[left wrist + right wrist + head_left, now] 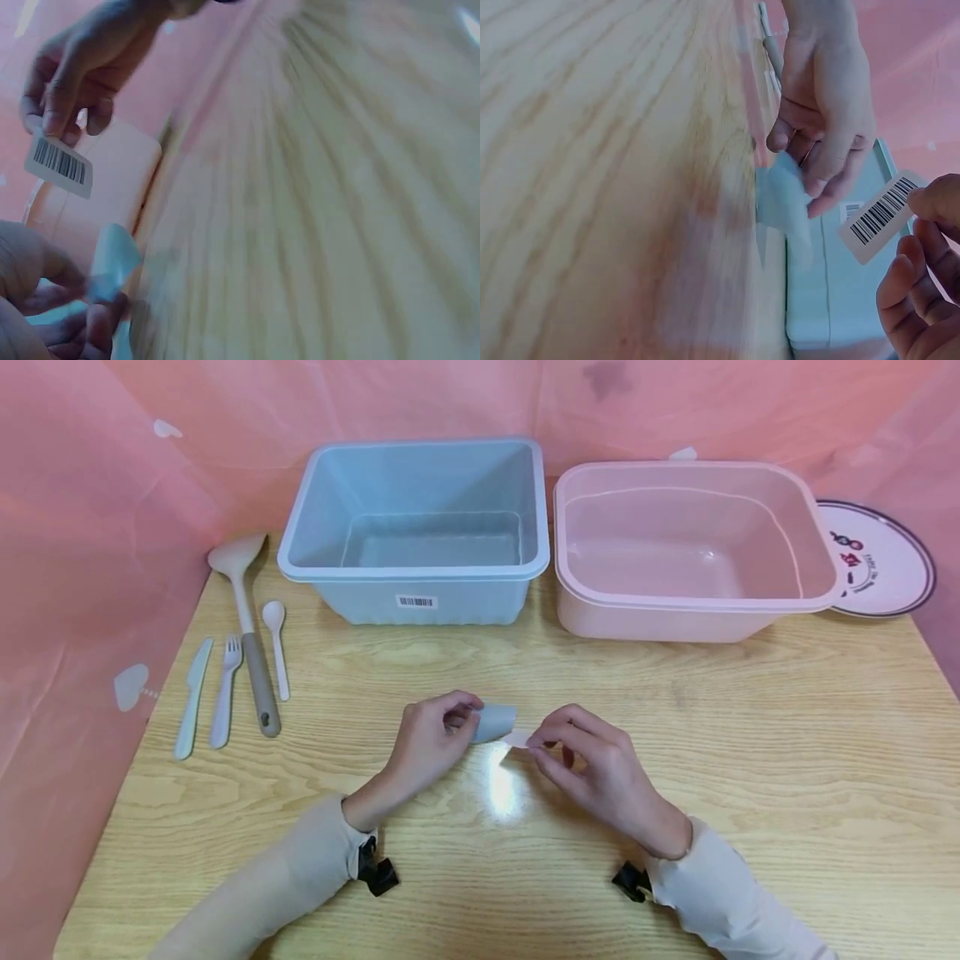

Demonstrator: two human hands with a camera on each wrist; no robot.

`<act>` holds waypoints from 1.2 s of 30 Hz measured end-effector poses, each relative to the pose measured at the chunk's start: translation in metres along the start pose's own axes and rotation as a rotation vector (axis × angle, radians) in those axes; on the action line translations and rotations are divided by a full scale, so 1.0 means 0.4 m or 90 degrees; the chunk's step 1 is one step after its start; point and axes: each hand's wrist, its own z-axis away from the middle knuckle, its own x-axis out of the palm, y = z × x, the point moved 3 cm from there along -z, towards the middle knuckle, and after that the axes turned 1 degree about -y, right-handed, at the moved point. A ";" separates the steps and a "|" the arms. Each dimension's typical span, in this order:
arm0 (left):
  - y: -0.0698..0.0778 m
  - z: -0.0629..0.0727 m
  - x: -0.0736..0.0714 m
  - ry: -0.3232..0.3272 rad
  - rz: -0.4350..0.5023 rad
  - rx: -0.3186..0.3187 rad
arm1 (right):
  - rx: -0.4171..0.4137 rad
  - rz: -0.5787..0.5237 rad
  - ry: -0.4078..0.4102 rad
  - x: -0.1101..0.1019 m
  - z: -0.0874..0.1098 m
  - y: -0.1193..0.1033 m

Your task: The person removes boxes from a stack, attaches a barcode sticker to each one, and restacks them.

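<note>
My left hand (pixel 429 739) pinches a curled light-blue piece (pixel 497 722), a sheet of backing paper by its look, low above the table's middle. Between the thumb and fingertips of my right hand (pixel 592 764) is a small white barcode label (pixel 517 739), just to the right of the blue piece. The barcode label (pixel 60 166) shows its black bars in the left wrist view, apart from the blue piece (pixel 114 255). In the right wrist view the label (pixel 881 217) tilts, held at one end, while the blue piece (pixel 784 196) hangs bent from the left hand.
At the back stand a blue bin (pixel 420 573) with its own barcode sticker (pixel 416 602) and a pink bin (pixel 660 622). A plate (pixel 888 560) lies far right. On the left are a knife (pixel 193 700), fork (pixel 227 693), turner (pixel 251 635) and spoon (pixel 278 647).
</note>
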 end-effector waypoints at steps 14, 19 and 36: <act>0.107 0.017 -0.038 0.048 -0.099 0.193 | 0.065 0.038 0.012 -0.018 -0.015 0.019; 0.141 0.017 -0.020 0.023 -0.111 0.302 | 0.048 0.048 0.025 -0.017 -0.020 0.019; 0.149 0.002 0.002 0.020 -0.059 0.301 | 0.076 0.048 0.030 -0.041 -0.022 0.011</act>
